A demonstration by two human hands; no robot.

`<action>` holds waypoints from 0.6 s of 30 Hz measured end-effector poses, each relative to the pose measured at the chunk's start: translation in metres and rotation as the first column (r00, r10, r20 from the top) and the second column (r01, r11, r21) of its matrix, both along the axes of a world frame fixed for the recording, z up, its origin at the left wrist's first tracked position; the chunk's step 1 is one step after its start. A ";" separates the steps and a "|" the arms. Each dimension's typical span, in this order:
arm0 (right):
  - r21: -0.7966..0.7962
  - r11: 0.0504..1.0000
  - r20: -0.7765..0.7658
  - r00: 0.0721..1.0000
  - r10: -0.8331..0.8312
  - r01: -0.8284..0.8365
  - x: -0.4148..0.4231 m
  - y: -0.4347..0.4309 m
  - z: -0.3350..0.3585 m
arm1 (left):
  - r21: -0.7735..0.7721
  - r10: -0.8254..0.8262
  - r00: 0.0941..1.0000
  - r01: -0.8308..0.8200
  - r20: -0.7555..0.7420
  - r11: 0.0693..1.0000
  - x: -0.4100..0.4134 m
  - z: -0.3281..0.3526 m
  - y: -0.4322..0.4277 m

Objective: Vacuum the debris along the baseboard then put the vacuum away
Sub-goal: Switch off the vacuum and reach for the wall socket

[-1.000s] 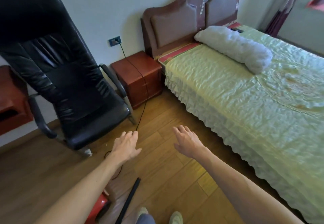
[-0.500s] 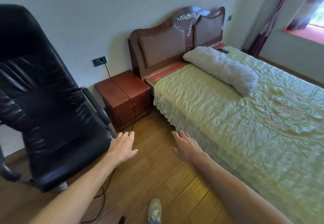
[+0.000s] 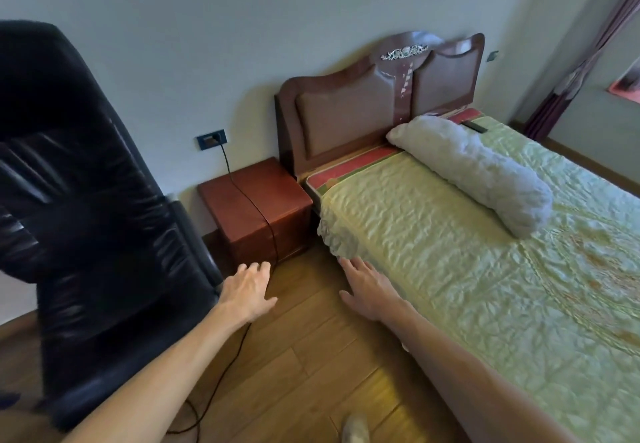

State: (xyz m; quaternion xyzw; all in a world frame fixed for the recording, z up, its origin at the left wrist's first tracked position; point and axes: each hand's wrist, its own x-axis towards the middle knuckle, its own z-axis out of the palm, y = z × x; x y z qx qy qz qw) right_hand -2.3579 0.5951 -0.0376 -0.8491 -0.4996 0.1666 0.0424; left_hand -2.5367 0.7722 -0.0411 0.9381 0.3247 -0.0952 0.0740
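The vacuum is out of view; only its black power cord (image 3: 263, 220) shows. It is plugged into a dark wall socket (image 3: 212, 139), crosses the red-brown nightstand (image 3: 256, 207) and trails over the wooden floor under my left arm. My left hand (image 3: 247, 290) hovers with relaxed fingers, empty, in front of the nightstand, near the cord. My right hand (image 3: 367, 290) is stretched out flat and empty beside the bed's edge. The baseboard (image 3: 207, 231) shows only as a short strip behind the nightstand.
A large black leather office chair (image 3: 86, 227) fills the left side. A bed (image 3: 485, 269) with a pale green cover and a white pillow (image 3: 474, 168) takes up the right. Between them runs a strip of wooden floor (image 3: 311, 356). My shoe (image 3: 355, 430) shows at the bottom edge.
The view has advanced toward the nightstand and socket. The red vacuum body and black tube at the bottom edge have dropped out of view. Both hands stay extended and empty.
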 end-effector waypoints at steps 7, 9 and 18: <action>-0.010 0.996 -0.009 0.996 0.093 -0.093 0.079 0.071 -0.010 | 0.010 0.082 0.997 -0.082 -0.001 0.997 0.063 -0.006 0.049; -0.011 0.992 -0.010 0.992 0.126 -0.126 0.105 0.093 -0.009 | 0.011 0.111 0.994 -0.111 0.003 0.994 0.085 -0.004 0.064; -0.027 0.968 -0.029 0.968 0.248 -0.249 0.189 0.186 -0.013 | 0.029 0.241 0.971 -0.241 -0.002 0.970 0.142 0.003 0.130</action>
